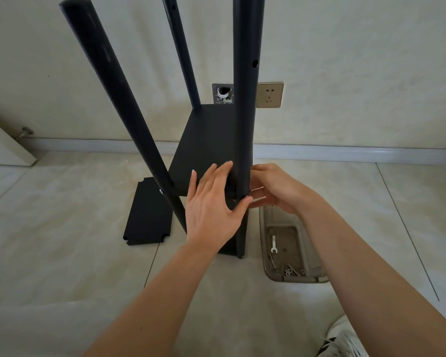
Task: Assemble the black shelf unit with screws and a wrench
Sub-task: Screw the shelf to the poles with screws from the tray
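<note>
The black shelf unit (206, 148), a flat matte-black board fixed between round black metal poles, stands on the pale tiled floor (62, 253) just before the cream wall, half built. Three poles show: a near right pole (245, 99), a near left pole (119, 104) leaning away to the left, and a far pole (182, 50) at the back. My left hand (214, 204) lies open and flat against the front right corner of the board, fingers spread, thumb reaching to the near right pole. My right hand (273, 188) is curled in at the other side of that same pole, its fingertips pinched at the joint where board meets pole; something small and pale shows there, but I cannot tell what it is or whether I grip it. A second black board with notched corners (147, 215) lies flat on the floor to the left, behind the near left pole. To the right of the unit sits a clear plastic tray (265, 243), holding a small silver wrench (273, 244) and loose screws (290, 270). My white shoe (345, 338) shows at the lower right.
</note>
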